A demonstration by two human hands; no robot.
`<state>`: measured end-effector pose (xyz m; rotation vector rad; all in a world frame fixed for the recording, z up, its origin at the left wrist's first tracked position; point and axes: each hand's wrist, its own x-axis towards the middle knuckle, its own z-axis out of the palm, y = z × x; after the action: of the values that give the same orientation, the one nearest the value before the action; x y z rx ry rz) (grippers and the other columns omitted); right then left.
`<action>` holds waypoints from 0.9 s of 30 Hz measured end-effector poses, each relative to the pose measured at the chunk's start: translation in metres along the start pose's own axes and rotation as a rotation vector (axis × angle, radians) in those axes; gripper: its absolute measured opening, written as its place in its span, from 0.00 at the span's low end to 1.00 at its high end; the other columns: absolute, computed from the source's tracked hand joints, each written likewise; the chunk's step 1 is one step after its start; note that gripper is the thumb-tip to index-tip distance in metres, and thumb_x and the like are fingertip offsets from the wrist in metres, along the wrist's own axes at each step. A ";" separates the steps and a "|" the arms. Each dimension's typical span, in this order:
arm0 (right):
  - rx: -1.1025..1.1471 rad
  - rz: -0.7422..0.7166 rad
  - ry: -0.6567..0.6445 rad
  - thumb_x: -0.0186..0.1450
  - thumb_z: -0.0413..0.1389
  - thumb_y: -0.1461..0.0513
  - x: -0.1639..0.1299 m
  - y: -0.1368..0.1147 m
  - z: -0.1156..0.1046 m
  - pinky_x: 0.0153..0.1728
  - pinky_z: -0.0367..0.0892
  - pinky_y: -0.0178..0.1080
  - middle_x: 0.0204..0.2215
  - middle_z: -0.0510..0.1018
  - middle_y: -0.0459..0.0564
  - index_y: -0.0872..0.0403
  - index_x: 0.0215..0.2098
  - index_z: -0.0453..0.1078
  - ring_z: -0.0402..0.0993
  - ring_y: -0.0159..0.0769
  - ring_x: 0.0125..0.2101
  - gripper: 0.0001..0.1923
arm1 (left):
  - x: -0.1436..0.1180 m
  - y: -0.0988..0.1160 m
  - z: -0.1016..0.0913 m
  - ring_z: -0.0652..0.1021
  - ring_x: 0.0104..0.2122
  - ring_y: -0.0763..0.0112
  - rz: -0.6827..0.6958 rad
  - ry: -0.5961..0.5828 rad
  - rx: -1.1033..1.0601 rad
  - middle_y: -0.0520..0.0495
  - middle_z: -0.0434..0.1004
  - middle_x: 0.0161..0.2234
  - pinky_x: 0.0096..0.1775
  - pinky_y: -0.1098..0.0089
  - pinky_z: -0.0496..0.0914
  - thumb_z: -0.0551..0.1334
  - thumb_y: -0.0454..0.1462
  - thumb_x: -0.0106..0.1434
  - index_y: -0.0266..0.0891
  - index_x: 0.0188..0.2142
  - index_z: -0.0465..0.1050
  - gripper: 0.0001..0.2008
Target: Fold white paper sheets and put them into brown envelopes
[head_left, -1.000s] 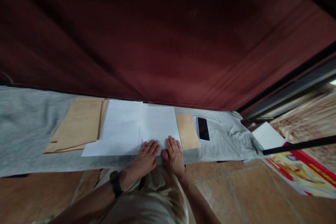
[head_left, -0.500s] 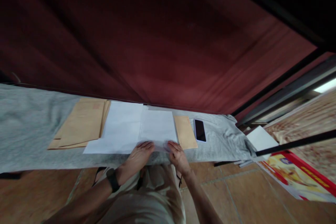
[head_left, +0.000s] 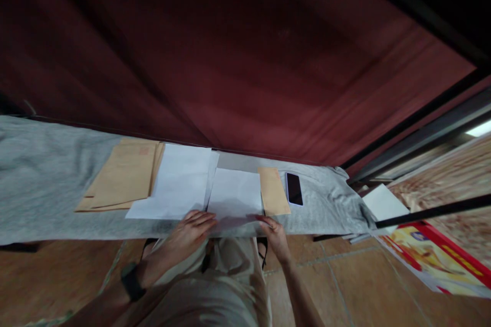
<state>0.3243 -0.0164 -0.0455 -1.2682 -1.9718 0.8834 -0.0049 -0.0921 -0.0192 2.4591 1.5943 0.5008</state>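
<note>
A white sheet of paper [head_left: 235, 191] lies in front of me, its near edge close to the cloth's front edge. At its lower left corner my left hand [head_left: 194, 230], with a dark watch on the wrist, closes its fingers on the paper's edge. My right hand [head_left: 275, 235] pinches the lower right corner between thumb and fingers. Left of this sheet is a stack of white paper [head_left: 178, 181], slightly fanned. A small brown envelope [head_left: 274, 191] lies just right of the sheet.
Large brown envelopes [head_left: 125, 171] lie in a pile at the left. A phone [head_left: 294, 189] rests right of the small envelope. Grey cloth [head_left: 322, 199] covers the narrow surface, with a dark red panel [head_left: 230, 87] behind. At the right are a black bar [head_left: 433, 211] and a colourful box [head_left: 441, 258].
The sheet in my hands has come nearer to me and apart from the paper stack. Both hands have moved slightly down and outward, the left one further left.
</note>
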 end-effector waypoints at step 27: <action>-0.472 0.189 0.166 0.74 0.46 0.53 0.056 -0.010 0.019 0.35 0.72 0.38 0.30 0.83 0.54 0.54 0.40 0.78 0.81 0.43 0.31 0.20 | 0.054 -0.025 0.016 0.80 0.34 0.65 -0.536 0.140 -0.341 0.48 0.80 0.33 0.39 0.68 0.71 0.50 0.43 0.70 0.43 0.35 0.69 0.13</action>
<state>0.2856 0.0286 -0.0406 -1.7537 -2.0147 0.3832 0.0002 -0.0319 -0.0322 1.6951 1.9340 0.7800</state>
